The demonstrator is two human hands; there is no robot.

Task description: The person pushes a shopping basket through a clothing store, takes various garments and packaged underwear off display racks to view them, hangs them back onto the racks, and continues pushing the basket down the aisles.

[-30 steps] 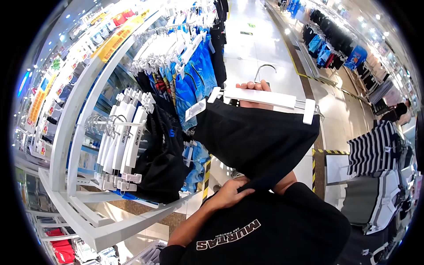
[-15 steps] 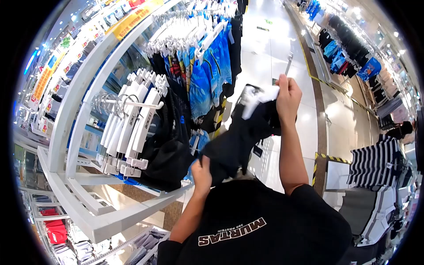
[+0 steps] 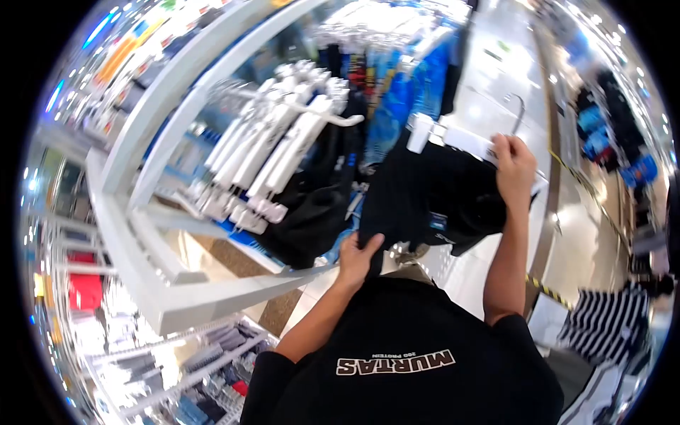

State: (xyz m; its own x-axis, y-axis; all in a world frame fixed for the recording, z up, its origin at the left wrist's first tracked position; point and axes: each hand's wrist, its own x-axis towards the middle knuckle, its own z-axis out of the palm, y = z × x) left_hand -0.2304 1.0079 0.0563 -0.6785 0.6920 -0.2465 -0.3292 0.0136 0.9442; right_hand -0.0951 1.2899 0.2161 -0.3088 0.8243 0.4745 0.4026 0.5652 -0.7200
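We see a black garment [image 3: 404, 188] between the two hands, over the aisle floor, just to the right of a white display rack [image 3: 212, 294]. It hangs from a white hanger [image 3: 464, 140], caught by a pale clip [image 3: 420, 133] at the hanger's left end. The right hand [image 3: 515, 170] has its fingers closed around the hanger's right part, below the metal hook [image 3: 521, 113]; we judge that this bears the weight. The left hand [image 3: 360, 261] pinches the garment's near left edge between thumb and fingers, probably to steady the cloth and draw it out flat.

On the rack, other white hangers [image 3: 273, 145] hang in a row, likely so that their dark garments [image 3: 308, 227] face the aisle.

We cannot make out the hanger's right clip, which the right hand seems to cover, nor read the small label [image 3: 438, 222] on the cloth. Blur softens the far blue garments [image 3: 386, 131], and the striped garment [image 3: 605, 326] at right sits near the dark lens border.
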